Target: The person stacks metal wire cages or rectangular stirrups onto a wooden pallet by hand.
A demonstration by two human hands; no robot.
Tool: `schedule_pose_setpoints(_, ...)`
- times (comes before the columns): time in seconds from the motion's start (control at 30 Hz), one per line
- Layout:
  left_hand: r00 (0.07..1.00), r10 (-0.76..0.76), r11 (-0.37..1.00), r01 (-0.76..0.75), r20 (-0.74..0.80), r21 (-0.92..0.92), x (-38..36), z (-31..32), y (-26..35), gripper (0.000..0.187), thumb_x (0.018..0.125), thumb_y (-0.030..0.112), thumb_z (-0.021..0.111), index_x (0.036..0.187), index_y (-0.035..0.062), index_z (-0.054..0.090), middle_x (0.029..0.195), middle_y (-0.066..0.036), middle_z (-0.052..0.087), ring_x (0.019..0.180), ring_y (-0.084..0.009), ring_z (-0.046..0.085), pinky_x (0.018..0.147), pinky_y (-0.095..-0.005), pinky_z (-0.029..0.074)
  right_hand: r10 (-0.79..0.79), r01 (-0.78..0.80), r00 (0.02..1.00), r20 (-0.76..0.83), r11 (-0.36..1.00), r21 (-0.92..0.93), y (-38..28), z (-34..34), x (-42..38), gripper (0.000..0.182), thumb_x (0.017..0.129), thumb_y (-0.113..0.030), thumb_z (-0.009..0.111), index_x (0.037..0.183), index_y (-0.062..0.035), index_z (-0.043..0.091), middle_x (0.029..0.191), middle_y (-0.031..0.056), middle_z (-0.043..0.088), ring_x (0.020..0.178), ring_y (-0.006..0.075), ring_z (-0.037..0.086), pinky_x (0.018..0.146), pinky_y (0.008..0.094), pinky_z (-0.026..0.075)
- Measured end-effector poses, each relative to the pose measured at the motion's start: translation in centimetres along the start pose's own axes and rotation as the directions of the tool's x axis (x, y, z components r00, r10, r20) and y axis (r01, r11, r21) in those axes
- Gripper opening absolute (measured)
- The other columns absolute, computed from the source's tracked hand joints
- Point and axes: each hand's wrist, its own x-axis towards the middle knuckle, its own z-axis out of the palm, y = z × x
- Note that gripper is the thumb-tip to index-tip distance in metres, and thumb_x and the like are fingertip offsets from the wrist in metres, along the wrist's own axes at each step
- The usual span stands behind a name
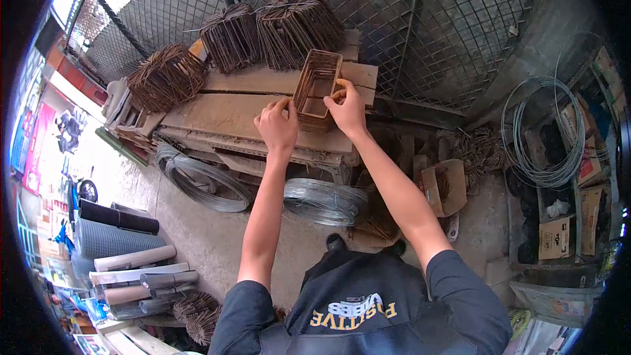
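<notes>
Looking down from your head, you faced a rough wooden workbench (217, 115) set against a wire mesh fence (368, 0). Along the back of the bench lay three bundles of rusty square wire ties (231, 36), leaning against the mesh, one of them just behind the piece you were handling. Under the front edge of the bench rested two coils of grey wire (325, 200) on the concrete floor, and another loose wire coil (542, 135) hung to your right above stacked cardboard boxes (555, 236). An open cardboard box (445, 187) stood near the bench leg on the right. To your left sat rolls of mesh and pipe (125, 250). Nothing lay between your hands and the work.

A small stack of rusty rectangular wire stirrups (317, 89) stood tilted on the bench top, near its right end. Your left hand (277, 125) was at the stack's left side, fingers curled, thumb and forefinger pinched narrowly against its edge. Your right hand (346, 106) gripped the stack's right side, thumb hooked over the wire and fingers bent closed around it. Both arms were stretched forward, bare below dark sleeves
</notes>
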Motion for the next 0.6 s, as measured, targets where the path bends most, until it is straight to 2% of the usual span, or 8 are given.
schedule_pose_setpoints(0.13,0.996,-0.072,0.997,0.072,0.045,-0.003,0.2,-0.4,0.6,0.024,0.096,0.029,0.065,0.104,0.0107,0.079,0.106,-0.014,0.074,0.104,-0.0320,0.068,0.096,-0.0471,0.042,-0.008,0.006,0.999,0.052,0.999,0.041,0.5,-2.1,-0.8,0.058,0.093,-0.028,0.076,0.140,0.0004,0.057,0.093,0.0082,0.068,0.084,0.0193,0.066,0.075,0.0358,0.054)
schedule_pose_setpoints(0.23,0.993,-0.112,0.994,0.112,0.047,-0.001,-0.8,-0.7,1.3,0.027,0.097,0.031,0.065,0.109,0.0104,0.077,0.108,-0.012,0.073,0.106,-0.0320,0.067,0.095,-0.0474,0.042,0.078,-0.082,0.997,0.030,0.982,0.172,3.6,-5.3,-3.8,0.053,0.096,-0.034,0.074,0.136,-0.0019,0.062,0.092,0.0048,0.067,0.084,0.0140,0.063,0.075,0.0327,0.052)
schedule_pose_setpoints(0.3,0.985,-0.008,0.997,-0.005,-0.175,-0.072,-2.0,-1.1,2.6,0.026,0.096,0.022,0.070,0.115,0.0063,0.074,0.098,-0.010,0.067,0.082,-0.0247,0.060,0.079,-0.0382,0.046,0.137,-0.133,0.990,-0.020,0.983,0.125,8.8,-7.3,-5.4,0.048,0.097,-0.035,0.073,0.132,-0.0045,0.066,0.092,0.0047,0.068,0.087,0.0135,0.065,0.078,0.0319,0.053)
schedule_pose_setpoints(0.33,0.990,-0.010,0.997,0.000,-0.140,-0.075,-2.8,-1.2,3.6,0.026,0.096,0.022,0.070,0.115,0.0063,0.074,0.098,-0.010,0.067,0.082,-0.0247,0.060,0.079,-0.0382,0.046,0.192,-0.186,0.981,-0.031,0.974,0.126,11.1,-8.6,-6.6,0.045,0.097,-0.034,0.073,0.130,-0.0050,0.067,0.093,0.0048,0.069,0.090,0.0137,0.067,0.080,0.0321,0.053)
schedule_pose_setpoints(0.4,0.983,-0.013,0.971,-0.032,-0.183,-0.237,-5.0,-1.1,6.1,0.026,0.095,0.014,0.072,0.118,0.0038,0.071,0.093,-0.007,0.061,0.078,-0.0186,0.051,0.074,-0.0328,0.044,0.299,-0.287,0.944,-0.137,0.952,0.106,15.6,-11.3,-9.6,0.040,0.098,-0.035,0.072,0.125,-0.0055,0.071,0.094,0.0052,0.071,0.095,0.0163,0.068,0.085,0.0330,0.053)
schedule_pose_setpoints(0.47,0.993,-0.014,0.952,-0.023,-0.117,-0.304,-8.3,0.0,8.7,0.026,0.094,0.009,0.072,0.119,0.0026,0.070,0.092,-0.005,0.059,0.079,-0.0167,0.050,0.073,-0.0318,0.044,0.417,-0.385,0.901,-0.117,0.895,0.226,21.2,-14.3,-12.8,0.030,0.101,-0.028,0.070,0.123,-0.0082,0.073,0.109,0.0078,0.073,0.103,0.0201,0.067,0.093,0.0361,0.051)
schedule_pose_setpoints(0.53,0.996,0.092,0.894,-0.076,0.015,-0.442,-11.7,1.3,10.9,0.025,0.094,0.006,0.071,0.118,0.0011,0.068,0.093,-0.005,0.061,0.080,-0.0168,0.052,0.074,-0.0310,0.045,0.564,-0.528,0.813,-0.144,0.819,0.224,25.1,-16.8,-15.9,0.023,0.102,-0.016,0.065,0.120,-0.0030,0.072,0.105,0.0032,0.073,0.098,0.0120,0.064,0.089,0.0295,0.050)
schedule_pose_setpoints(0.6,0.989,0.117,0.883,-0.062,0.089,-0.466,-15.5,3.5,13.1,0.022,0.093,0.003,0.070,0.115,-0.0003,0.068,0.094,-0.006,0.062,0.081,-0.0175,0.055,0.075,-0.0304,0.046,0.657,-0.622,0.745,-0.120,0.748,0.232,28.2,-19.3,-18.6,0.023,0.103,-0.015,0.064,0.121,-0.0028,0.072,0.105,0.0026,0.073,0.099,0.0122,0.064,0.090,0.0297,0.050)
